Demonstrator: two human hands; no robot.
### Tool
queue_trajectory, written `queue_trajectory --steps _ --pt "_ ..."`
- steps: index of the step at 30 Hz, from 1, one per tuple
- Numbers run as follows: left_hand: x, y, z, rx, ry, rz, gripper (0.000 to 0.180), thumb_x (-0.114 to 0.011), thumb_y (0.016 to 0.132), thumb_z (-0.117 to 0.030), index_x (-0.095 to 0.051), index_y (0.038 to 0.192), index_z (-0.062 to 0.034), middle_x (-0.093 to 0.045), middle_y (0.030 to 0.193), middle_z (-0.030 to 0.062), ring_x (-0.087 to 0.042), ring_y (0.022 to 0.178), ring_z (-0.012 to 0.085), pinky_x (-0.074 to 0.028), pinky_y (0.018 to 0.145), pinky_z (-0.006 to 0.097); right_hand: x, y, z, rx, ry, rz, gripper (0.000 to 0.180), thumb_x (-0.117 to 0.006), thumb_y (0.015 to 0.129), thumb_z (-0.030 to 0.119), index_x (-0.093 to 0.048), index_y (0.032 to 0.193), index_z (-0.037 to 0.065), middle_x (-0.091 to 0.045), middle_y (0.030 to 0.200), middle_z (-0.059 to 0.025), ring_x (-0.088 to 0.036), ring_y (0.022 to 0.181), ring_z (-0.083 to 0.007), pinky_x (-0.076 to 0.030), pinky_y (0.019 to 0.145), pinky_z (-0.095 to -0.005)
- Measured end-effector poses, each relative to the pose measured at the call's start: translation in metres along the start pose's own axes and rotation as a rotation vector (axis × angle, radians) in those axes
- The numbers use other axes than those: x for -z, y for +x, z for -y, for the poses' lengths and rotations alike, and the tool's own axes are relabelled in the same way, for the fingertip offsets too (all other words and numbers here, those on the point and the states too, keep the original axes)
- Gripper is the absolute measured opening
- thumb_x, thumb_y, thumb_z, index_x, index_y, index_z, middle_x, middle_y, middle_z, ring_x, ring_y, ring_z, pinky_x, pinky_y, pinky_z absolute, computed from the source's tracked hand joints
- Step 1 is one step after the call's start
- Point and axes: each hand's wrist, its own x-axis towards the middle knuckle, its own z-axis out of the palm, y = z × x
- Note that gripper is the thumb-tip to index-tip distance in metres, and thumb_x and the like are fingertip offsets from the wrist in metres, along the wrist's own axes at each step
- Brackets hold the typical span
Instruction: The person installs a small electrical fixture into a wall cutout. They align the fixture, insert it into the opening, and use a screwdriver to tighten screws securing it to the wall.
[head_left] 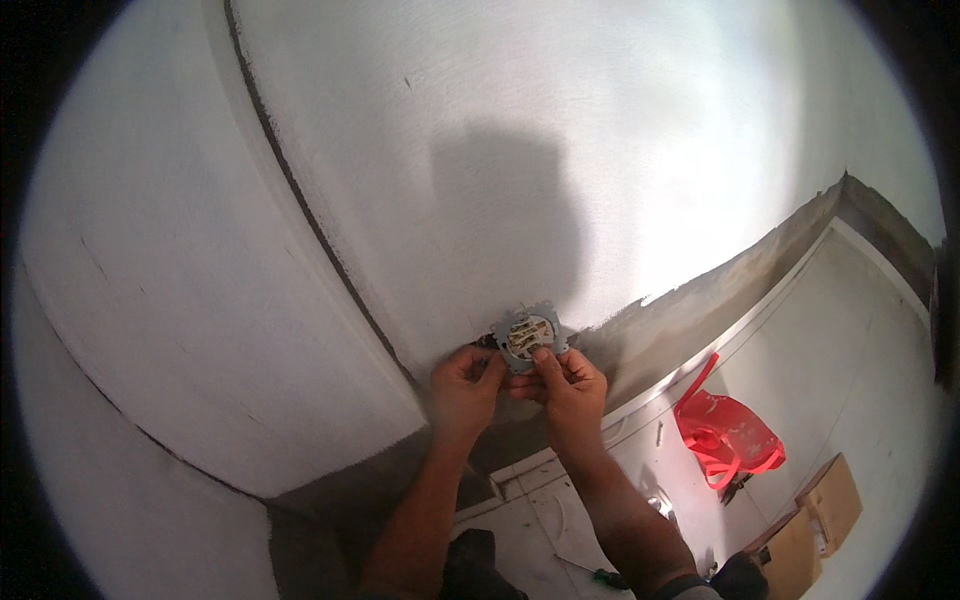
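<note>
The right hand (575, 392) is pinching the socket insert (527, 331) at five o'clock, ideally bracing it level; the left hand (466, 393) is curling near eight o'clock, grip unclear.

The socket insert (527, 333) is framed in dull grey metal; above it a matt white wall (370, 130) (faintly streaked) is seen, rightward a rough cement strip (705, 308), lower right a matt cardboard box (834, 497).

Unfinished building interior, white walls (350, 130), bare cement strip (695, 318) along tiled floor (840, 320), uncovered electrical socket (527, 338)
</note>
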Motion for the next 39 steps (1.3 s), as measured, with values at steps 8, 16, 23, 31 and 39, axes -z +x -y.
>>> queue_trajectory --steps 8,16,23,31,39 --pt "0.003 0.002 -0.001 -0.009 0.025 0.046 0.011 -0.071 0.09 -0.011 -0.073 0.091 0.0002 -0.068 0.07 0.002 -0.059 0.061 0.0065 -0.046 0.056 0.025 -0.002 -0.001 0.003 -0.006 -0.012 0.009 0.018 -0.063 0.1 0.015 -0.063 0.098 -0.003 -0.07 0.083 -0.014 -0.072 0.07 -0.0218 -0.062 0.063 -0.0318" --pt "0.002 0.0 -0.007 -0.007 -0.01 0.041 0.011 -0.07 0.091 -0.011 -0.072 0.091 0.0 -0.07 0.071 0.0033 -0.06 0.062 0.007 -0.046 0.055 0.025 -0.002 -0.003 0.003 0.018 0.004 0.037 0.018 -0.063 0.1 0.014 -0.063 0.102 -0.003 -0.07 0.085 -0.0129 -0.073 0.07 -0.0211 -0.063 0.063 -0.0313" --pt "0.002 0.0 -0.008 -0.003 0.038 0.037 0.011 -0.07 0.091 -0.011 -0.072 0.093 -0.0001 -0.07 0.07 0.004 -0.063 0.062 0.0081 -0.048 0.057 0.026 0.001 -0.003 0.004 -0.016 0.006 0.046 0.019 -0.062 0.101 0.015 -0.063 0.103 -0.004 -0.07 0.085 -0.0125 -0.073 0.071 -0.0206 -0.062 0.064 -0.0319" --pt "0.003 0.001 -0.002 0.017 0.077 0.038 0.014 -0.071 0.09 -0.012 -0.072 0.094 0.0014 -0.07 0.07 0.0049 -0.062 0.061 0.0091 -0.047 0.057 0.027 0.004 -0.001 0.001 0.043 -0.083 0.068 0.017 -0.062 0.1 0.012 -0.063 0.102 -0.004 -0.071 0.088 -0.0142 -0.072 0.072 -0.0198 -0.063 0.063 -0.0324" --pt "-0.001 -0.004 -0.008 0.023 0.041 0.024 0.017 -0.069 0.09 -0.012 -0.073 0.099 0.0016 -0.072 0.077 0.0061 -0.064 0.067 0.01 -0.05 0.063 0.028 0.013 0.012 0.014 0.171 -0.434 0.199 0.019 -0.063 0.1 0.013 -0.061 0.099 -0.006 -0.069 0.084 -0.0125 -0.07 0.07 -0.0161 -0.058 0.06 -0.0298"
